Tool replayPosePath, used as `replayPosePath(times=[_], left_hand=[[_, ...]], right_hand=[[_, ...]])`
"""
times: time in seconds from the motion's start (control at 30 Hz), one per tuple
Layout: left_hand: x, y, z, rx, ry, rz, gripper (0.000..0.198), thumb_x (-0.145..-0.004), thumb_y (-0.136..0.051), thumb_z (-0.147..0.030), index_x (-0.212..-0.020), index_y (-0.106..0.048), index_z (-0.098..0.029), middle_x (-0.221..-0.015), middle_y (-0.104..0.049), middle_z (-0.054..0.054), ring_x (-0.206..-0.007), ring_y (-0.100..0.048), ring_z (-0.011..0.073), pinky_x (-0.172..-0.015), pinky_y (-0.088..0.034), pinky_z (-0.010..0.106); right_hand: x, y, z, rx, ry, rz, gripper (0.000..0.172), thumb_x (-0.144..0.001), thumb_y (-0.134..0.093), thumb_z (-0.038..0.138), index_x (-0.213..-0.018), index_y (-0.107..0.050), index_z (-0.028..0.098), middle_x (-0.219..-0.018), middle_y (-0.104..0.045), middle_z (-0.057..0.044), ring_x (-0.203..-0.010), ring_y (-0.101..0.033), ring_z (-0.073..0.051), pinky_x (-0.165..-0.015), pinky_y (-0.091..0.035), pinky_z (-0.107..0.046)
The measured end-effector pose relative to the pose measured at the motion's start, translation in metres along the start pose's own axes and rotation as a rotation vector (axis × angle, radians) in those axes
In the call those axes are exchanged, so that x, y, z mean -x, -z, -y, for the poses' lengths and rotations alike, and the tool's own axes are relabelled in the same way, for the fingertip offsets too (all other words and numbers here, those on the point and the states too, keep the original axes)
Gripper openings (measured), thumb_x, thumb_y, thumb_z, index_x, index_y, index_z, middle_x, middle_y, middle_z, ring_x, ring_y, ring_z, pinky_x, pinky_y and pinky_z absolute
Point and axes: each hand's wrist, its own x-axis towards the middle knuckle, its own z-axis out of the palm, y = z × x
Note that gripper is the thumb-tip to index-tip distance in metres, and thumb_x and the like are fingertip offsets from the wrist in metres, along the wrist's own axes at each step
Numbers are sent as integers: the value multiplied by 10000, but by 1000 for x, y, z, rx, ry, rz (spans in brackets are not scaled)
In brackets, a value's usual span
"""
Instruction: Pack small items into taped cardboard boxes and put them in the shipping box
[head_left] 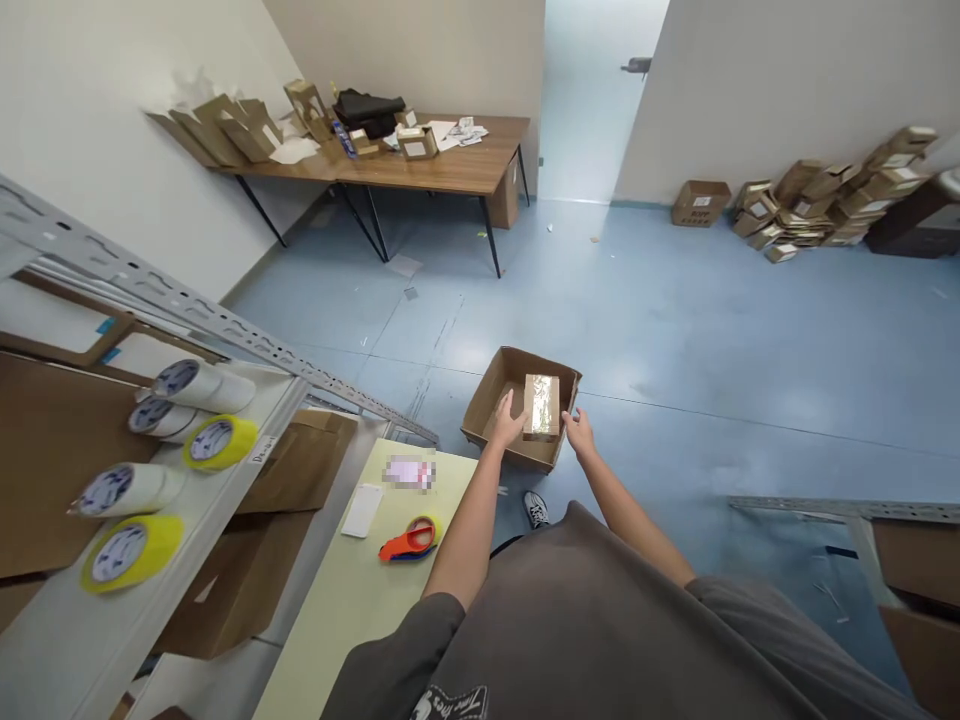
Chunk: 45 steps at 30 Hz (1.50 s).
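Note:
A small cardboard box [541,405] with shiny tape along its top is at the right side of a larger open cardboard box [487,393] on the floor. I cannot tell whether it rests on the bottom. My left hand [509,420] reaches over the larger box, fingers spread, close to the small box's left side. On the other side, my right hand [578,432] is open beside the larger box's right rim, with its fingertips near the small box. No clear grip shows in either hand.
A pale green tabletop [315,610] at my left holds an orange tape dispenser [409,542] and a white card [363,510]. Tape rolls [221,442] fill the metal shelf beyond. A brown table [465,165] stands at the back; piled boxes [810,200] lie back right.

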Motion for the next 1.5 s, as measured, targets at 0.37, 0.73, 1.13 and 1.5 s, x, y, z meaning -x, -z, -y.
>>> replayPosePath(times=[0.37,0.73,1.13,1.5], left_hand=[[10,25,4,136,-100,-113,647,-922,-725,-357,-1540,-563,-254,-1639,-498,128,-1515,-468,299,-1195,-454,477],[142,134,58,227,-138,-473,539,-928,-711,-360,-1446,-656,-221,-1554,-586,142,-1458,-532,292,-1201,-454,481],[376,266,172,361,6,-949,677,-985,-659,-479,-1610,-468,-302,-1703,-417,95,-1569,-394,297,-1267,-354,473],[410,226,214,427,149,-1070,711,-992,-653,-510,-1633,-415,-319,-1676,-450,125,-1560,-404,303,-1256,-358,484]], right_hand=[[-4,-9,44,-77,167,10,668,-924,-556,501,-1504,-540,171,-1427,-663,-187,-1284,-662,-297,-1113,-514,-449],[111,-118,109,82,670,327,574,-982,-498,521,-1451,-598,205,-1465,-645,-163,-1345,-614,-319,-1113,-519,-512],[313,-268,144,226,1124,728,556,-1018,-491,498,-1475,-602,202,-1516,-603,-173,-1397,-564,-333,-1175,-460,-539],[325,-284,102,431,1128,876,545,-1045,-481,456,-1519,-576,206,-1534,-590,-156,-1443,-512,-320,-1221,-420,-524]])
